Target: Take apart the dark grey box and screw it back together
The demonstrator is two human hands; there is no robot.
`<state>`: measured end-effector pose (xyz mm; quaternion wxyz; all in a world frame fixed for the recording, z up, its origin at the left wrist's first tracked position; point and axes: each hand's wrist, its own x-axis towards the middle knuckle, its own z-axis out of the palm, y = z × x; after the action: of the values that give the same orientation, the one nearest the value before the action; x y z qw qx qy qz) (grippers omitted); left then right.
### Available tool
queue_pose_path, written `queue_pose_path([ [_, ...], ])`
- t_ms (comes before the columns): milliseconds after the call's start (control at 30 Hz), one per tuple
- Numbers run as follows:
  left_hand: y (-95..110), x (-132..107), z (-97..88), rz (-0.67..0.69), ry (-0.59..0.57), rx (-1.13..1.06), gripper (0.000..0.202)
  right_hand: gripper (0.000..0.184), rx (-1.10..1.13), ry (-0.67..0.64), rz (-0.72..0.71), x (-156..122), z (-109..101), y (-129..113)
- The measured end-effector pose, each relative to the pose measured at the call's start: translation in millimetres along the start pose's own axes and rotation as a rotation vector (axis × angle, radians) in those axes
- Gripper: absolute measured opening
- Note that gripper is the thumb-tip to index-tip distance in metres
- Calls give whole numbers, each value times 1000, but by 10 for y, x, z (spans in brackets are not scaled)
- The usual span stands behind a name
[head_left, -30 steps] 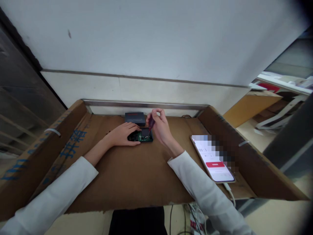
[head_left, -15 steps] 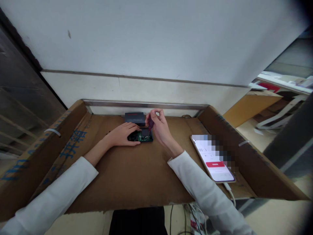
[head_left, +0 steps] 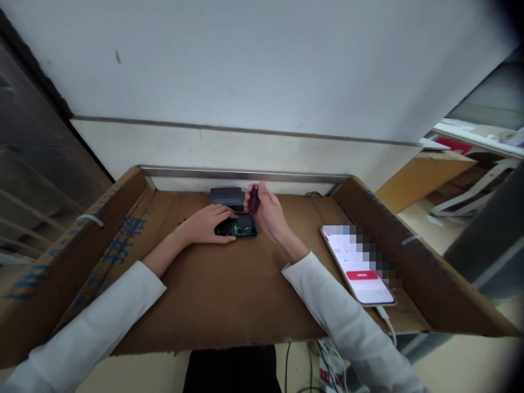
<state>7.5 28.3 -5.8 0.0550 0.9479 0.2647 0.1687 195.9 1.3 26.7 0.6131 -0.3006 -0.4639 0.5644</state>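
A small black device case with a green circuit board (head_left: 242,230) in it lies on the cardboard. My left hand (head_left: 208,224) grips the case's left end between thumb and fingers, hiding that part. My right hand (head_left: 268,212) is closed around the dark red handle of a screwdriver (head_left: 254,201). The screwdriver stands nearly upright, its thin shaft pointing down at the right side of the board. Whether the tip sits in a screw is too small to tell. Just behind the case is a dark grey box (head_left: 227,197).
A cardboard tray (head_left: 229,305) with raised side walls forms the work surface. To the right lies a lit phone (head_left: 360,267) with a white cable (head_left: 387,319) plugged in. A pale wall (head_left: 254,82) rises behind the tray. Cables hang below its front edge.
My right hand's fingers have shifted on the screwdriver, and more of its handle shows. My left hand and the case stay in place.
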Motion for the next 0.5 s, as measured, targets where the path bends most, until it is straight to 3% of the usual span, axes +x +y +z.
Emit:
queue_pose_path([
  [100, -2, -6, 4, 6, 2, 11, 50, 48, 34, -31, 47, -3, 14, -22],
  [333, -1, 0, 8, 7, 1, 7, 51, 42, 34, 11, -39, 4, 22, 22],
  [500, -3, 1, 6, 1, 2, -9, 50, 43, 28, -12, 20, -1, 4, -15],
])
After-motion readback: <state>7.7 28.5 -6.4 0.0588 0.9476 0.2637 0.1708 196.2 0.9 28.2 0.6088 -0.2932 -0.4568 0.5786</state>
